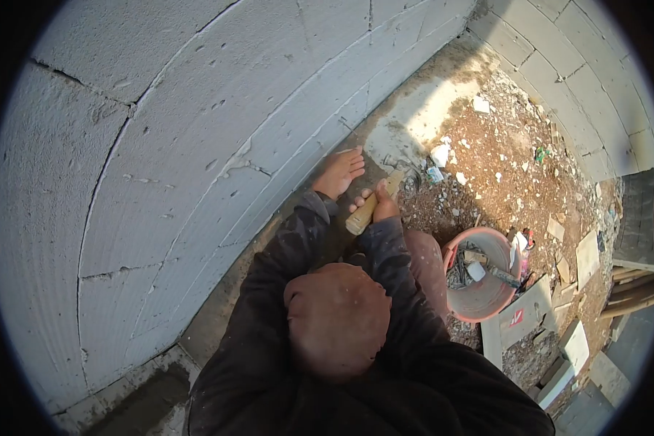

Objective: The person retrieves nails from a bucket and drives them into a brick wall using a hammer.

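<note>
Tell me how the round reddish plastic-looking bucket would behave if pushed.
The round reddish plastic-looking bucket would probably feel heavier than when empty, since loose pieces lie inside. It would likely drag or catch rather than glide, as the brown ground around it is littered with rubble.

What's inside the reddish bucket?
In the reddish bucket I see a white piece, a brownish block and a dark elongated piece reaching the rim. Whatever lies beneath them is covered and can't be seen.
</note>
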Tool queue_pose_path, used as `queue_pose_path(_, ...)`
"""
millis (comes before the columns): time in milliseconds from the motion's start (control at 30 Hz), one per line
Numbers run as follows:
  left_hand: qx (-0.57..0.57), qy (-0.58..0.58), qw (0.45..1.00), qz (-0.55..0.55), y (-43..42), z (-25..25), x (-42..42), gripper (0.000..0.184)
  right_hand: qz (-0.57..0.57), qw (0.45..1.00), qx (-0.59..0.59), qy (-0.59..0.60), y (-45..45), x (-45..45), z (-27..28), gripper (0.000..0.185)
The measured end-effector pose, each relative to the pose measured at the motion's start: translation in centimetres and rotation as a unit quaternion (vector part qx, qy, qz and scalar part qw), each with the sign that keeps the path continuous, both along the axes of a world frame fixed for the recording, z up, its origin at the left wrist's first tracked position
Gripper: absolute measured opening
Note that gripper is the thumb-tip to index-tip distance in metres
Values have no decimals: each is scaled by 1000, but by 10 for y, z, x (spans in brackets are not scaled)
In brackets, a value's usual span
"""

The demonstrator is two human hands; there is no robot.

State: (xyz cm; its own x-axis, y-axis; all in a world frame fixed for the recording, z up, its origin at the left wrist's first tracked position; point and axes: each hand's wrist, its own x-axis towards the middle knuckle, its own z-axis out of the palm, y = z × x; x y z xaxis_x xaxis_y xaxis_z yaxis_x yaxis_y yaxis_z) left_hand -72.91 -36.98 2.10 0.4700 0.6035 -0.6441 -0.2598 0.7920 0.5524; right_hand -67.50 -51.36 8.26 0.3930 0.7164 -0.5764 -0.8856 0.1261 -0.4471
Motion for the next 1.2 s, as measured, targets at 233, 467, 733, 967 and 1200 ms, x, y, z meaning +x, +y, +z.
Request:
queue_pose_path(233,813,455,323,165,-70,254,-141,37,27,993,-109,38,-14,-20,-15,18)
queue_pose_path(467,752,640,12,158,-37,400,-231,50,-70,990,-78,98,19,-57,24,12)
queue_pose_path(733,783,597,47,167,-38,398,-224,54,-98,974,24,203,34,-63,19,22)
queue_pose_path(967,767,598,64,226,-29,392,-223,46,-82,995,-36,42,45,-57,-6,12)
queue_pose_path(1200,741,616,57,261,-21,382,-226,33,-89,996,-18,21,45,-52,-23,27)
